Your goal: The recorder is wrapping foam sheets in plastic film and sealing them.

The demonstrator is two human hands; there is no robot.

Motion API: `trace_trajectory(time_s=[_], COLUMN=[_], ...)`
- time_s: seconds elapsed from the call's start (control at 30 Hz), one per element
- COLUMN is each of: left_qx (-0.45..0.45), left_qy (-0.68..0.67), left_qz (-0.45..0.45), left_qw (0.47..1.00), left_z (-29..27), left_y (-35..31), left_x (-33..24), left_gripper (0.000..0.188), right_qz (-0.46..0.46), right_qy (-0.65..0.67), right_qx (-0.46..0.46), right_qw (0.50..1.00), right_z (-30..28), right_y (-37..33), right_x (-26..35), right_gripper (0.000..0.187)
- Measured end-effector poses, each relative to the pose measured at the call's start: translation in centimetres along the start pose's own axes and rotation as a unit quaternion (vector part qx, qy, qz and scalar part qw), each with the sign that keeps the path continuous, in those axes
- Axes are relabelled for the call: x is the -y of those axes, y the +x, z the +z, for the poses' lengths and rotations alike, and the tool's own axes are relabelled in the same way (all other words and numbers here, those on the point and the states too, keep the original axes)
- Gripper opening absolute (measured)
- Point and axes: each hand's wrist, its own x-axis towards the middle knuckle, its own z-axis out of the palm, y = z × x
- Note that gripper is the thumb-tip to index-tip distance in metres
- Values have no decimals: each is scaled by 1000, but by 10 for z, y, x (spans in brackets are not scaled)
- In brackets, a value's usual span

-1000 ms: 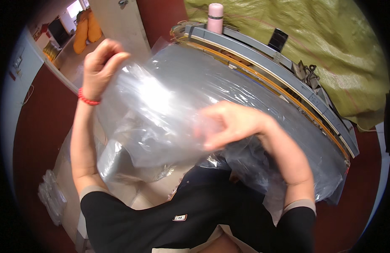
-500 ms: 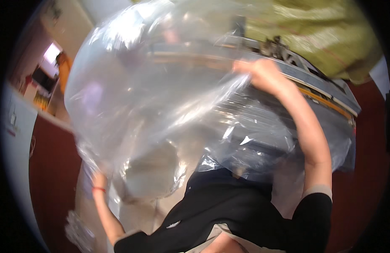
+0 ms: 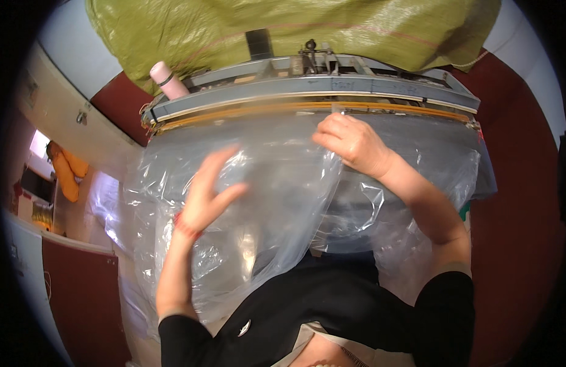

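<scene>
Plastic sheet point(image 3: 283, 183), one, clear and creased: lay under and between your hands, running from the orange strip point(image 3: 387, 107) of the grey metal frame point(image 3: 264, 88) down to your torso. Right hand point(image 3: 356, 144), one: you had its thumb and fingers pinched together on the sheet's edge, near the strip. Left hand point(image 3: 208, 199), one, red bracelet point(image 3: 188, 230) at the wrist: thumb spread wide from blurred fingers, over the sheet's left part; contact could not be told. Pink flask point(image 3: 168, 81), one: leaned at the frame's left end.
</scene>
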Motion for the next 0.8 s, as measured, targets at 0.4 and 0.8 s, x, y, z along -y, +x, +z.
trace_trajectory(time_s=[0.4, 0.8], left_qx=[-3, -65], left_qy=[-514, -536], left_qz=[-153, -133], left_qw=[844, 831], left_z=[158, 162], left_y=[119, 124], left_x=[-3, 7], left_gripper=[7, 5], right_qz=[319, 606], right_qy=[-142, 519], right_qx=[-253, -271], right_qw=[902, 539], right_z=[-104, -69], right_y=[-122, -144], right_x=[-49, 1], right_gripper=[17, 42])
